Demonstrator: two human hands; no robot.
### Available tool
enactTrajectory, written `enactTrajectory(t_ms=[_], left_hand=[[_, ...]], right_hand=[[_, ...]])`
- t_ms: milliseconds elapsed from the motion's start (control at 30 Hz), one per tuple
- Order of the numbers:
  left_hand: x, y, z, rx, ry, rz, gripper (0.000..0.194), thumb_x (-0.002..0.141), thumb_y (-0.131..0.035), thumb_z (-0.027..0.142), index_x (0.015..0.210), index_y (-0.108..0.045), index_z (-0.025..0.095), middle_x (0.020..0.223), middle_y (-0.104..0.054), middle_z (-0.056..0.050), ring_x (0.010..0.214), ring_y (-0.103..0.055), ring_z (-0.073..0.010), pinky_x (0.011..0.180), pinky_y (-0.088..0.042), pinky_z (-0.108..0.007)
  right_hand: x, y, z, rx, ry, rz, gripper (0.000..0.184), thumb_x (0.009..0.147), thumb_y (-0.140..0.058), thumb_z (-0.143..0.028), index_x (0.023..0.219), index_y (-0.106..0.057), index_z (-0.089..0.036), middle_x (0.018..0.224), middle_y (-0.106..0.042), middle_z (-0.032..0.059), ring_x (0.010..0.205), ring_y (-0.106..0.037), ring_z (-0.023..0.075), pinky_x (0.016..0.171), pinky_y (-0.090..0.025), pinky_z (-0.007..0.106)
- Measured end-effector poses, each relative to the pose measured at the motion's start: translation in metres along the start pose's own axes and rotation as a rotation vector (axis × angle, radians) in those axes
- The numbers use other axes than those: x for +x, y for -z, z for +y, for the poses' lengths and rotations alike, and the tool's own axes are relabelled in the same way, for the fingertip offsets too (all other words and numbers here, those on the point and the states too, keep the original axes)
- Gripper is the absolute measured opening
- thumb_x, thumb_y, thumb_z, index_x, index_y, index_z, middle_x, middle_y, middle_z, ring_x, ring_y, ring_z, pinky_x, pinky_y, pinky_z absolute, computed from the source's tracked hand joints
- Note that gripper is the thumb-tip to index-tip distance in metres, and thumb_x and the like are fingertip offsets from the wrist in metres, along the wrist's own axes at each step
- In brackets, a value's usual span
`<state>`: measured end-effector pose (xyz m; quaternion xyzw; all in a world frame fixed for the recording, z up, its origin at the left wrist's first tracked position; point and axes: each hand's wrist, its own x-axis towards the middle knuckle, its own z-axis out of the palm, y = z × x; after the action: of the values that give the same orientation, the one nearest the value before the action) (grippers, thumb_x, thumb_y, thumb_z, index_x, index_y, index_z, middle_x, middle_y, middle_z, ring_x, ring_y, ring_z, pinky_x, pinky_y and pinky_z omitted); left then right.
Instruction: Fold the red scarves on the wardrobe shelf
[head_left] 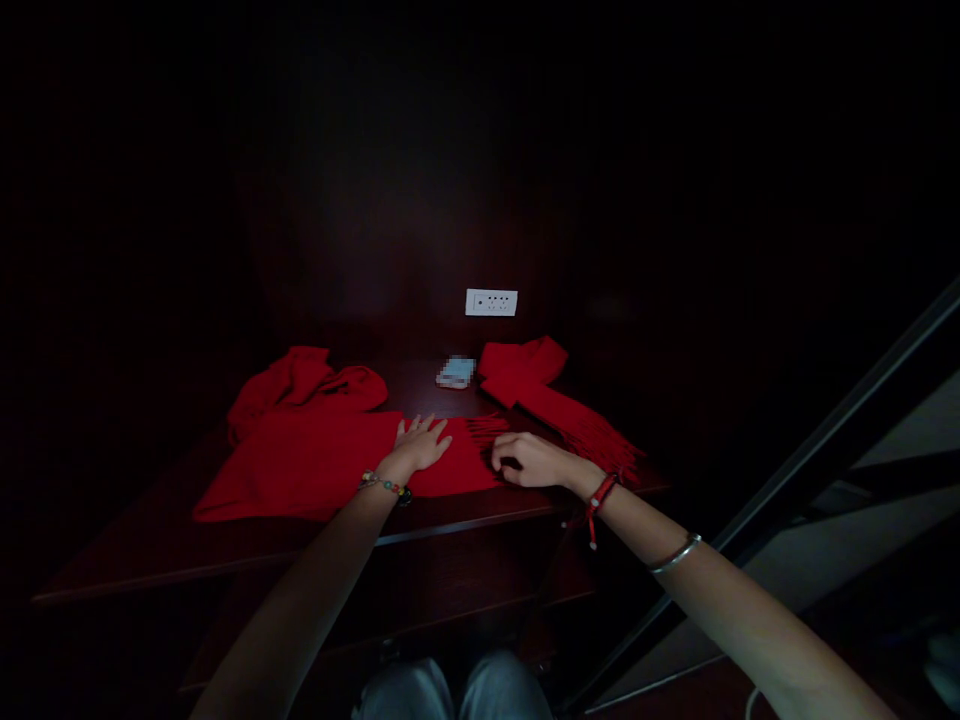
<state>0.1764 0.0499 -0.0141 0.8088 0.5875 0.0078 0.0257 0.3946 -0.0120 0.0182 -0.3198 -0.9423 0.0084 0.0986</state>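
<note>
A red fringed scarf [300, 460] is spread along the front of the dark wooden desk [150, 560]. My left hand [420, 447] rests on it palm down, with the fingers spread. At the scarf's right end, my right hand [529, 460] is closed, its fingers curled and pinching at the fringe tassels. The exact grip is partly hidden. Behind the left part lies a bunched heap of red cloth [300, 385]; whether it joins the spread scarf I cannot tell. To the right, a second red fringed length [536, 385] lies folded beyond my right hand.
A phone-like object [456, 372], blurred out, lies toward the back of the desk. Above it a white socket panel [491, 302] is set in the dark back wall. A dark slanted frame [832, 420] stands at the right. My knees [457, 690] are below the desk edge.
</note>
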Motion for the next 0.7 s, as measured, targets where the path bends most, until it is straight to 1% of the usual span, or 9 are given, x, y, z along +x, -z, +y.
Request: enactTrajectory(t_ms=[67, 100, 233, 300, 333, 433, 533, 633, 700], left_hand=[[0.001, -0.001, -0.001, 0.002, -0.006, 0.010, 0.055, 0.085, -0.018, 0.051, 0.134, -0.024, 0.026, 0.142, -0.020, -0.004, 0.129, -0.015, -0.0273, 0.101, -0.014, -0.048], [0.001, -0.001, -0.001, 0.004, -0.008, 0.013, 0.055, 0.085, -0.018, 0.050, 0.134, -0.024, 0.026, 0.142, -0.019, -0.004, 0.129, -0.015, -0.0272, 0.101, -0.014, -0.048], [0.001, 0.000, 0.000, 0.015, -0.003, 0.007, 0.054, 0.085, -0.018, 0.050, 0.134, -0.024, 0.027, 0.142, -0.021, -0.004, 0.128, -0.017, -0.0270, 0.100, -0.016, -0.048], [0.002, 0.001, 0.000, 0.011, 0.000, 0.000, 0.054, 0.085, -0.018, 0.050, 0.134, -0.025, 0.026, 0.141, -0.022, -0.004, 0.128, -0.018, -0.0274, 0.100, -0.015, -0.049], [0.002, 0.001, 0.000, 0.007, 0.000, 0.001, 0.055, 0.085, -0.017, 0.050, 0.134, -0.025, 0.026, 0.141, -0.023, -0.005, 0.127, -0.019, -0.0276, 0.100, -0.015, -0.049], [0.002, 0.000, 0.000, -0.001, -0.007, 0.017, 0.056, 0.085, -0.017, 0.050, 0.134, -0.025, 0.025, 0.141, -0.023, -0.005, 0.127, -0.019, -0.0278, 0.100, -0.015, -0.049], [0.001, -0.001, -0.001, 0.000, -0.007, 0.021, 0.057, 0.085, -0.017, 0.051, 0.134, -0.025, 0.025, 0.141, -0.023, -0.005, 0.128, -0.018, -0.0271, 0.100, -0.014, -0.048], [0.001, -0.002, -0.002, 0.010, -0.010, 0.015, 0.057, 0.085, -0.016, 0.052, 0.135, -0.024, 0.026, 0.142, -0.020, -0.004, 0.129, -0.016, -0.0265, 0.101, -0.013, -0.048], [0.002, -0.003, -0.002, 0.016, -0.010, -0.001, 0.057, 0.085, -0.015, 0.052, 0.135, -0.023, 0.027, 0.143, -0.018, -0.003, 0.129, -0.014, -0.0265, 0.101, -0.013, -0.048]], right_hand=[[0.000, -0.002, -0.002, -0.038, 0.038, -0.094, 0.015, 0.067, -0.046, -0.010, 0.070, -0.058, -0.017, 0.073, -0.057, 0.0022, 0.071, -0.051, 0.0130, 0.068, -0.036, 0.022], [-0.005, -0.002, 0.002, -0.072, 0.023, -0.126, 0.014, 0.067, -0.046, -0.010, 0.069, -0.058, -0.018, 0.072, -0.057, 0.0024, 0.070, -0.051, 0.0135, 0.067, -0.036, 0.022], [-0.039, 0.012, 0.026, -0.190, -0.188, -0.199, 0.016, 0.069, -0.045, -0.011, 0.067, -0.059, -0.017, 0.075, -0.060, 0.0047, 0.069, -0.052, 0.0146, 0.065, -0.036, 0.023], [-0.050, 0.020, 0.031, -0.187, -0.264, -0.178, 0.017, 0.069, -0.045, -0.011, 0.070, -0.060, -0.017, 0.078, -0.060, 0.0049, 0.069, -0.053, 0.0143, 0.065, -0.036, 0.023], [-0.050, 0.022, 0.029, -0.172, -0.269, -0.135, 0.017, 0.070, -0.045, -0.011, 0.073, -0.060, -0.017, 0.079, -0.060, 0.0048, 0.071, -0.053, 0.0142, 0.066, -0.036, 0.023], [-0.029, 0.018, 0.014, -0.127, -0.199, 0.053, 0.019, 0.074, -0.043, -0.011, 0.082, -0.060, -0.016, 0.084, -0.057, 0.0051, 0.079, -0.052, 0.0146, 0.074, -0.037, 0.024], [0.010, 0.000, 0.001, -0.100, -0.146, 0.165, 0.021, 0.074, -0.044, -0.010, 0.089, -0.059, -0.014, 0.091, -0.056, 0.0066, 0.089, -0.050, 0.0156, 0.083, -0.035, 0.025], [0.043, -0.022, 0.002, -0.075, -0.216, 0.176, 0.025, 0.076, -0.044, -0.010, 0.097, -0.057, -0.012, 0.097, -0.056, 0.0087, 0.093, -0.049, 0.0150, 0.087, -0.034, 0.026], [0.052, -0.032, 0.009, -0.083, -0.307, 0.134, 0.025, 0.078, -0.041, -0.011, 0.099, -0.056, -0.013, 0.098, -0.056, 0.0091, 0.092, -0.051, 0.0147, 0.085, -0.036, 0.024]])
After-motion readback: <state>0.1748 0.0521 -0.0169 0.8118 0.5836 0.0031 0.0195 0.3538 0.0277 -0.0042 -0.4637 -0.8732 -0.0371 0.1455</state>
